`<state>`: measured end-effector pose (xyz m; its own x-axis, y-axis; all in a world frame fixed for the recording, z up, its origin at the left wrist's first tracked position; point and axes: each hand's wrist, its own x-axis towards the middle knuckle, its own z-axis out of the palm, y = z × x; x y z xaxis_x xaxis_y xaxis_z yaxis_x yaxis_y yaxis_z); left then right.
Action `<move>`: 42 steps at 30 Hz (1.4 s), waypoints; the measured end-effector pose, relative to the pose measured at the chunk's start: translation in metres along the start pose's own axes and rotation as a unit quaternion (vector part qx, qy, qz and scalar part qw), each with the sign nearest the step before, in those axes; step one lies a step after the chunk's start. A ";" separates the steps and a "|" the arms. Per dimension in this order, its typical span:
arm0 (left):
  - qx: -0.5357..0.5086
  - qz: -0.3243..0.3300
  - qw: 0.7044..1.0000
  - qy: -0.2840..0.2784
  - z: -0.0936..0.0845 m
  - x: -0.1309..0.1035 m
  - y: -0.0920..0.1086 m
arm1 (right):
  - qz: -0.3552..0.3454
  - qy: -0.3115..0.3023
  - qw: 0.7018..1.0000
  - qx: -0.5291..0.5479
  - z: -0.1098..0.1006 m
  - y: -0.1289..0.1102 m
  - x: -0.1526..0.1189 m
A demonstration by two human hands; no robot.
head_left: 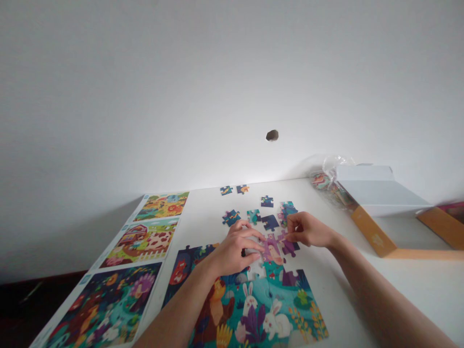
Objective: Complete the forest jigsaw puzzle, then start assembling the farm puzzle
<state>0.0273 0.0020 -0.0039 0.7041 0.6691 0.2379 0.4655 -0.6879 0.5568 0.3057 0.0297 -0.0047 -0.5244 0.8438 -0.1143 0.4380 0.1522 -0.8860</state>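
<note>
Here, my left hand [237, 247] spreads fingers apart over the far part of the puzzle [266, 292]; my right hand [307, 229] brings fingertips together at a purple piece [290, 247], clamped or not I can't tell. Leftward, picture sheets [139, 241] bear blue labels [85, 279] too small to read.

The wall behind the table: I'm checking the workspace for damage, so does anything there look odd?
Yes: a dark, uneven hole in the white wall, above the loose puzzle pieces. It interrupts an otherwise plain surface; I can't tell whether it's damage or a deliberate opening.
</note>
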 end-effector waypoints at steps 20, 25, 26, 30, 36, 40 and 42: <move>0.007 -0.002 1.000 -0.001 0.002 -0.001 -0.001 | 0.097 -0.126 0.986 -0.045 0.004 -0.009 -0.006; 0.004 0.002 1.000 -0.002 0.002 0.000 -0.002 | 0.118 -0.133 0.982 -0.065 0.005 -0.007 -0.005; 0.004 0.002 1.000 -0.002 0.002 0.000 -0.002 | 0.119 -0.131 0.982 -0.072 0.005 -0.006 -0.005; 0.007 0.002 1.000 0.001 0.002 -0.001 -0.002 | 0.109 -0.121 0.982 -0.099 0.006 -0.005 -0.006; 0.008 0.005 1.000 -0.002 0.003 -0.001 -0.004 | 0.117 -0.154 0.969 -0.152 0.008 -0.012 -0.008; 0.007 0.010 1.000 -0.004 0.003 0.000 -0.004 | 0.085 -0.104 0.967 -0.218 0.011 -0.013 -0.006; 0.006 0.010 1.000 -0.005 0.003 0.000 -0.004 | 0.073 -0.067 0.966 -0.237 0.011 -0.011 -0.005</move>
<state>0.0273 0.0037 -0.0084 0.7185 0.6520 0.2421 0.4573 -0.7052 0.5418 0.2949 0.0183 0.0006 -0.5068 0.8051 -0.3082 0.7835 0.2809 -0.5543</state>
